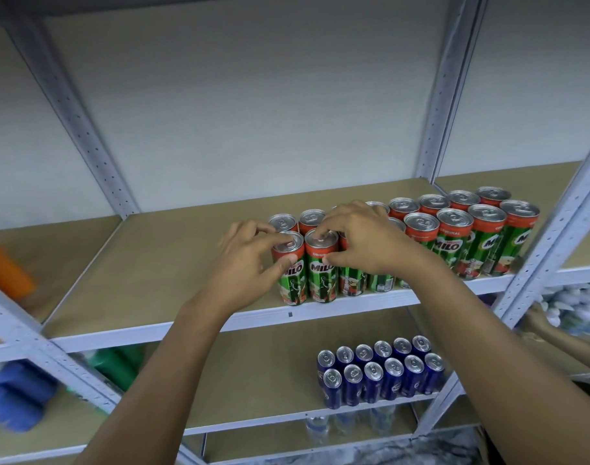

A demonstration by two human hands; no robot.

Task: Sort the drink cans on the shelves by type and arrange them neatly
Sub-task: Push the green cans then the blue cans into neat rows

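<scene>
Two rows of green and red Milo cans (454, 239) stand along the front right of the upper shelf (152, 270). My left hand (250, 263) grips the leftmost front Milo can (292, 280), thumb on its label and fingers over its lid. My right hand (364, 239) grips the second Milo can (322, 276) beside it, fingertips on its lid, and hides cans behind it. On the shelf below, blue cans (381, 374) stand in two neat rows.
White metal uprights (555, 236) frame the shelves. An orange object (5, 266) lies at the far left; blue (15, 394) and green packages (119, 364) sit lower left. Another person's hand (535, 320) reaches toward white packs (575, 307) at right. Clear bottles (347, 424) stand below.
</scene>
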